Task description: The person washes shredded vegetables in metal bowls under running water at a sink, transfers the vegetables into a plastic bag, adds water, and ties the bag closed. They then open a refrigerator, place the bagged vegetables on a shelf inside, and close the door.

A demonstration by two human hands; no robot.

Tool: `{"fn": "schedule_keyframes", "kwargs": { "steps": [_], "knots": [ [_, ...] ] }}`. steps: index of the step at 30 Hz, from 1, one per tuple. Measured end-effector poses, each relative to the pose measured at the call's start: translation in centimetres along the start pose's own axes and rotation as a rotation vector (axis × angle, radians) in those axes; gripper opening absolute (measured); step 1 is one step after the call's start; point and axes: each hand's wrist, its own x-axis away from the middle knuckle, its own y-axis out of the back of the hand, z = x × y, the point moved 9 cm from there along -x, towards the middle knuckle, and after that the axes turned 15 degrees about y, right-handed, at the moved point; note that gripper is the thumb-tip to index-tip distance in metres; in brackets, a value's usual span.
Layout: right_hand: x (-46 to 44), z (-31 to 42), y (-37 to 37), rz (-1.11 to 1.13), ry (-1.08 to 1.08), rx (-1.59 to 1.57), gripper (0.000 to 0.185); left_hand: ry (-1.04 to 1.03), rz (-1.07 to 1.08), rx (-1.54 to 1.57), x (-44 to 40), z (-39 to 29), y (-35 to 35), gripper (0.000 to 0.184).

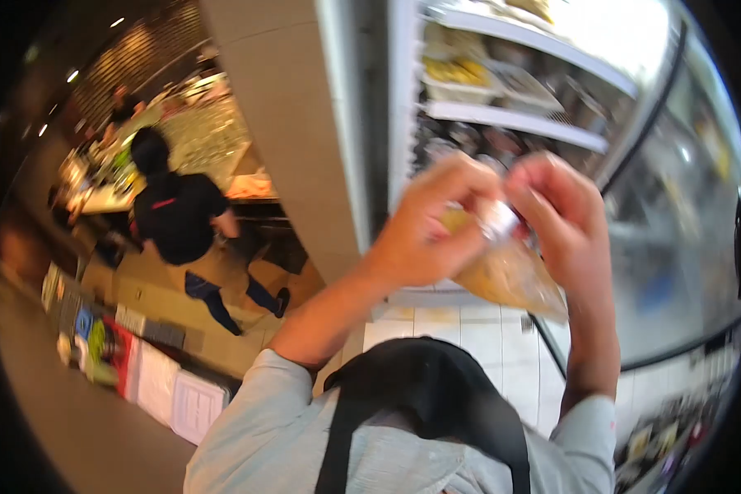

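A clear plastic bag [510, 276] with yellowish-orange contents hangs in front of me, its gathered top between my two hands. My left hand [440, 218] has its fingers curled and pinches the bag's neck from the left. On the other side, my right hand [564, 218] pinches the same twisted top, thumb against bent fingers. A whitish, shiny part of the neck [497, 221] shows between the fingertips, but it is blurred. What exactly is in the bag I cannot make out.
Before me stands an open refrigerator with white shelves [519, 123] holding trays, one with yellow food [457, 72]. Its glass door [675, 214] swings out on the right. A pillar [284, 107] rises at left; beyond it a person in black [181, 210] stands by a counter.
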Motion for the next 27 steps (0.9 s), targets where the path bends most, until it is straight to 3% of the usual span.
{"fn": "schedule_keyframes", "kwargs": {
  "steps": [5, 9, 12, 14, 18, 19, 22, 23, 26, 27],
  "knots": [
    [-0.1, 0.7, 0.6, -0.014, 0.063, -0.045, 0.011, -0.069, 0.133, 0.070, -0.3, -2.0, -1.5, 0.016],
    [0.4, 0.9, 1.8, 0.054, 0.155, 0.058, 0.006, 0.042, 0.153, 0.044, -0.7, -0.5, -2.7, 0.018],
    [1.0, 1.4, 3.5, -0.045, 0.221, 0.067, 0.006, 0.325, 0.122, 0.276, -0.6, 0.6, -4.5, 0.016],
    [1.5, 1.7, 4.1, -0.044, 0.243, 0.098, 0.005, 0.382, 0.118, 0.269, -0.2, 1.8, -4.9, 0.016],
    [3.0, 2.8, 6.1, 0.016, 0.318, 0.216, 0.005, 0.485, 0.078, 0.229, 0.0, 2.2, -7.8, 0.031],
    [3.5, 3.3, 6.8, 0.006, 0.358, 0.243, 0.003, 0.434, 0.148, 0.052, 0.2, 2.4, -8.4, 0.037],
    [5.4, 2.9, 9.0, -0.010, 0.334, 0.318, 0.003, 0.541, 0.251, -0.028, 0.9, 3.5, -11.8, 0.025],
    [6.1, 2.8, 9.7, -0.005, 0.317, 0.344, 0.002, 0.430, 0.284, -0.198, 0.5, 3.2, -13.2, 0.021],
    [9.1, 0.1, 12.4, -0.023, 0.173, 0.304, 0.003, 0.512, 0.385, -0.203, 1.6, 6.0, -17.3, 0.018],
    [10.5, -1.5, 13.5, 0.015, 0.036, 0.207, 0.003, 0.531, 0.393, -0.089, 2.3, 7.7, -18.7, 0.017]
  ]
}}
